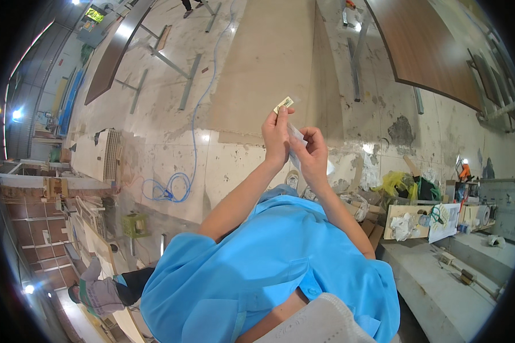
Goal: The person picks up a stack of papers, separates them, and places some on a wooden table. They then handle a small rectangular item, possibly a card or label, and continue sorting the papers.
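Both of my hands are raised in front of my blue shirt, near the middle of the view. My left hand pinches a small pale-yellow printed slip between thumb and fingers; it may be a label or a small packet. Close beside it, my right hand has its fingers curled on a whitish, partly see-through sheet. That sheet runs down between the two hands and shows again below the right one. Whether it is thin plastic or paper, I cannot tell.
A large brown board lies on the floor ahead. Wood-look panels rest on metal stands at left and right. A blue hose coils at left. Yellow plastic and a cluttered bench are at right. Another person is lower left.
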A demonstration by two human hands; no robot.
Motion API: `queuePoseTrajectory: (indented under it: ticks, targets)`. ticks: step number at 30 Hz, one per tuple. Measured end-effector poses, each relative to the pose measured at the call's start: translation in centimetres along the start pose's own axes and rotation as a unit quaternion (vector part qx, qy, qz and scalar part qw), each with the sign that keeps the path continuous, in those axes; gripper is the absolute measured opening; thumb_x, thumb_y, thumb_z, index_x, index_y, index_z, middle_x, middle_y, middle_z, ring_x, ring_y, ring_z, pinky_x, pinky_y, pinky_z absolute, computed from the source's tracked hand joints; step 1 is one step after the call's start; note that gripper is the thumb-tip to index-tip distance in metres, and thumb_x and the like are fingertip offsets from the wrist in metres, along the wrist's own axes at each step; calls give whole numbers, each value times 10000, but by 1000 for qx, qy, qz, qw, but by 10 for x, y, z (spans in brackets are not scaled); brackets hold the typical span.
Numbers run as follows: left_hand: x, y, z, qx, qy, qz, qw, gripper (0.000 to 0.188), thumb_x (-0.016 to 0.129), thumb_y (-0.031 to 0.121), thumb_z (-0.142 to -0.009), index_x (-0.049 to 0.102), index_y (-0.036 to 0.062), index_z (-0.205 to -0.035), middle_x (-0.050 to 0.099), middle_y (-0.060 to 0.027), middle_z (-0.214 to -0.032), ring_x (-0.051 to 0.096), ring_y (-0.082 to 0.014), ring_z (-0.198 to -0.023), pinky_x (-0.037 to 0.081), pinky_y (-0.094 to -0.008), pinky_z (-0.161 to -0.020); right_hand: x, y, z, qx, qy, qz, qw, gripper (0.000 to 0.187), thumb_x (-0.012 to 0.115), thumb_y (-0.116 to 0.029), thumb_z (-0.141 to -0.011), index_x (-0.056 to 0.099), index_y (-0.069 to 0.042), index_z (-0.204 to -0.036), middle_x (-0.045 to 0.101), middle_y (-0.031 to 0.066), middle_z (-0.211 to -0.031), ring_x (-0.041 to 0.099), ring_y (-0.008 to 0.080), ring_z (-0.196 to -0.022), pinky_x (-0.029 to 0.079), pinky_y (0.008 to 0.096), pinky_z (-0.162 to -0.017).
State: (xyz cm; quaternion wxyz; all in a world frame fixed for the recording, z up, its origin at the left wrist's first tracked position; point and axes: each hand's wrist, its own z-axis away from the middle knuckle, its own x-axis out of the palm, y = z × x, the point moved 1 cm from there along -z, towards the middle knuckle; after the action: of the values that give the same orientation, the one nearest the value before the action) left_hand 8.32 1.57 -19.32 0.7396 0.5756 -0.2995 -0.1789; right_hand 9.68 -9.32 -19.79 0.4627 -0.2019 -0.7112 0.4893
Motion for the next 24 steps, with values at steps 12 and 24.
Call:
queuePoseTrajectory:
  ticks: [12, 24]
  targets:
    - [-4, 31, 46, -107, -186, -102, 971, 338, 574, 342, -1001, 694, 43, -898, 464, 52, -570, 386, -24, -466, 287, -220, -429, -67, -47, 2, 81, -2, 24, 996, 226, 618, -158, -944, 661, 20, -1077, 705, 83, -897, 611, 111, -704, 502, 263, -683]
    - [-12, 20, 41, -138, -213, -132, 958, 336, 607, 316, -974, 673, 41, -794, 472, 42, -536, 380, -31, -435, 277, -224, -414, -72, -32, 10, 126, 29, 6, 992, 114, 648, -63, -906, 689, 19, -975, 701, 96, -824, 590, 95, -618, 456, 221, -521]
